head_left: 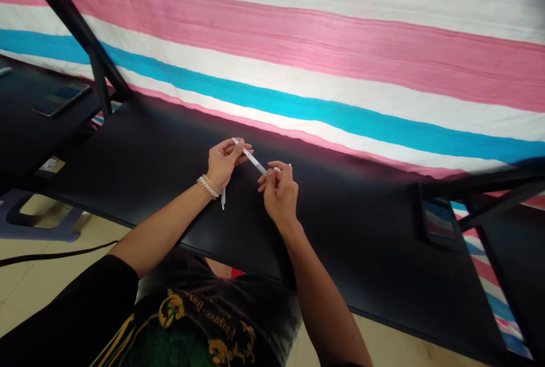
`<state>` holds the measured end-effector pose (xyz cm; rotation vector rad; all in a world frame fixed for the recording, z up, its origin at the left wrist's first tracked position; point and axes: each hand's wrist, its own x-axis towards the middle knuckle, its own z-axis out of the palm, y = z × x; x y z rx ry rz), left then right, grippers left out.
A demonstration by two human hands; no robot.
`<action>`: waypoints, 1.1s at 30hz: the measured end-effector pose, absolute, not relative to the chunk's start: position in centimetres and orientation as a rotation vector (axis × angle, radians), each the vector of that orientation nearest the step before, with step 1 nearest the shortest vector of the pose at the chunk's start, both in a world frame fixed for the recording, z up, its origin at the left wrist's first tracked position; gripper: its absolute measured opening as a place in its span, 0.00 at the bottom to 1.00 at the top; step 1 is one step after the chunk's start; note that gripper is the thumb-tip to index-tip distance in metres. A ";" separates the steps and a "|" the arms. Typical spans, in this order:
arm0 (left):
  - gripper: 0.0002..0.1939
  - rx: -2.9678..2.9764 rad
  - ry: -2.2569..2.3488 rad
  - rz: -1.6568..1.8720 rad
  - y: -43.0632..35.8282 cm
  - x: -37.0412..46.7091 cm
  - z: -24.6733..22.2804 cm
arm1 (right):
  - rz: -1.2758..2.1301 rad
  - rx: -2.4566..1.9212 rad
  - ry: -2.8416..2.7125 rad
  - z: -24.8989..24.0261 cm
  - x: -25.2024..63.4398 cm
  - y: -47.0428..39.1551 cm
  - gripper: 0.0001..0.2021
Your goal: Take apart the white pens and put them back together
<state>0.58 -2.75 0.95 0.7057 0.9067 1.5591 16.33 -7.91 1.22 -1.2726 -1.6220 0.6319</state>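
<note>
Over the black table, my left hand (pixel 223 163) pinches one end of a slim white pen (pixel 254 161) between thumb and fingers. The pen slants down to the right, where my right hand (pixel 281 191) closes its fingertips on the other end. A small white piece (pixel 277 170) shows between the right fingers; whether it belongs to the pen I cannot tell. Below my left wrist, the tip of a second white pen (pixel 223 199) sticks out, its upper part hidden by the hand. A beaded bracelet (pixel 208 186) circles the left wrist.
The black tabletop (pixel 340 231) meets a striped cloth (pixel 298 72) hanging behind it. Dark frame bars (pixel 80 21) stand at the left and right. A phone (pixel 438 219) lies on the right side, another phone (pixel 62 99) at far left. A plastic stool (pixel 42 225) stands on the floor.
</note>
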 end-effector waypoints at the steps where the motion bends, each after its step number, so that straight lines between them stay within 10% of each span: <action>1: 0.20 0.709 0.908 1.556 -2.8 0.6 0.9 | 0.629 -1.273 -1.617 1.2 16.4 -7.9 0.12; 33: 0.09 0.188 0.583 1.208 -3.3 -0.9 3.4 | 0.690 -1.166 -1.802 1.3 16.1 -8.2 0.13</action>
